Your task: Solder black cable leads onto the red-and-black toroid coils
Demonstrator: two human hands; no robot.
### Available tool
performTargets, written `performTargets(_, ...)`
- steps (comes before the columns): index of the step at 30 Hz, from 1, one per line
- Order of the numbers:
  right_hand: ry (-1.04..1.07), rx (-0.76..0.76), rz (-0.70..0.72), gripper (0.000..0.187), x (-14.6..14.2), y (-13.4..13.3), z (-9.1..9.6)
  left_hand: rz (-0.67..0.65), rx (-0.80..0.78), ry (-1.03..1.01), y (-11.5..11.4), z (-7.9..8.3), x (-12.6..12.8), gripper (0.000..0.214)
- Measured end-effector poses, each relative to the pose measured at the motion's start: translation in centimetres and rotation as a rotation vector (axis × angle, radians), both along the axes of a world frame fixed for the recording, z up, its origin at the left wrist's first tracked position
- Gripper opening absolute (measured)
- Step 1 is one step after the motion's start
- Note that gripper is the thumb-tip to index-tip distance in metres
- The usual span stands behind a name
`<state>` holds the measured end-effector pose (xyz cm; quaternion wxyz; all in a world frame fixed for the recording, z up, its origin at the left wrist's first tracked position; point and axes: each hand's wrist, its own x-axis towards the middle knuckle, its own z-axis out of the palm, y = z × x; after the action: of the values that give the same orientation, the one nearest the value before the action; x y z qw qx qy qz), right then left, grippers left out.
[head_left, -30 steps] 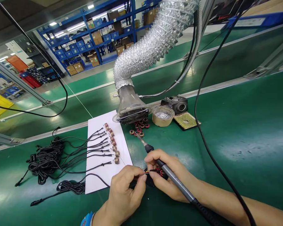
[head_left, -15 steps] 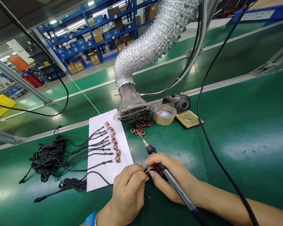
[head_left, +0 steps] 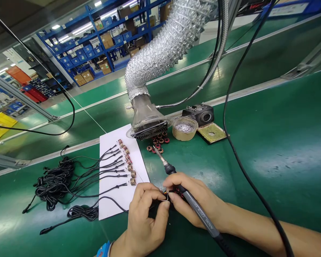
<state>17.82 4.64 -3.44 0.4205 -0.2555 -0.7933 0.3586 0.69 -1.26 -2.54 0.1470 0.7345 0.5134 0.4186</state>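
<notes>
My right hand (head_left: 198,200) is closed around a soldering iron (head_left: 188,196), its metal tip pointing up and away. The same thumb and forefinger also pinch by a small wire-wound ring coil (head_left: 178,193), mostly covered by the fingers. Close beside it, my left hand (head_left: 148,214) curls its thumb and forefinger round the end of a black cable (head_left: 154,207). A thin bare wire (head_left: 163,200) shows at these fingertips; coloured leads lie between both hands. Farther off, several red and black ring coils (head_left: 158,143) lie on the green bench beyond the iron's tip.
Copper coils (head_left: 130,167) stand in a row on a white board (head_left: 111,203) beside cable ends. Bundled black cables (head_left: 55,180) lie left. A fume hood (head_left: 148,123) hangs over the bench, near a round solder tub (head_left: 184,130), a yellow sponge tray (head_left: 212,132) and a black iron holder (head_left: 203,113).
My left thumb and forefinger have spread a little, showing the thin wire and black cable between them. My right hand keeps its hold on the iron. The view has shifted slightly.
</notes>
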Motion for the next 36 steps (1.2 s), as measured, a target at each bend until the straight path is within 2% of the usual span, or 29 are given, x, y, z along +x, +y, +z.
performTargets(5, -0.014, 0.005, -0.006, 0.031, 0.0, -0.2, -0.3, 0.023, 0.063, 0.060, -0.1, 0.0, 0.2, 0.015)
performTargets(13, -0.007, 0.060, -0.014, 0.027, -0.2, -0.5, -0.5, -0.013, 0.141, 0.148, -0.4, -0.6, -0.3, 0.023)
performTargets(17, -0.020, 0.119, -0.046, 0.026, -0.5, -1.1, -0.6, -0.063, 0.153, 0.090, -0.2, -0.6, -0.3, 0.026)
performTargets(26, -0.066, 0.317, -0.226, 0.028, -1.6, -2.2, -0.4, -0.011, 0.196, 0.027, 0.0, -0.1, -0.1, 0.023)
performTargets(28, -0.058, 0.308, -0.233, 0.027, -1.5, -2.0, -0.6, -0.009, 0.147, 0.020, 0.1, -0.2, 0.0, 0.019)
performTargets(30, -0.027, 0.251, -0.188, 0.025, -1.1, -1.6, -0.8, 0.004, 0.029, 0.007, 0.2, -0.4, 0.0, 0.013)
performTargets(33, -0.027, 0.092, -0.072, 0.026, -0.4, -0.8, -1.1, 0.034, -0.177, 0.001, 0.3, -0.7, -0.2, 0.013)
performTargets(36, -0.089, -0.023, 0.070, 0.032, 0.2, -0.2, -1.2, 0.038, -0.319, 0.011, 0.3, -0.6, -0.6, 0.014)
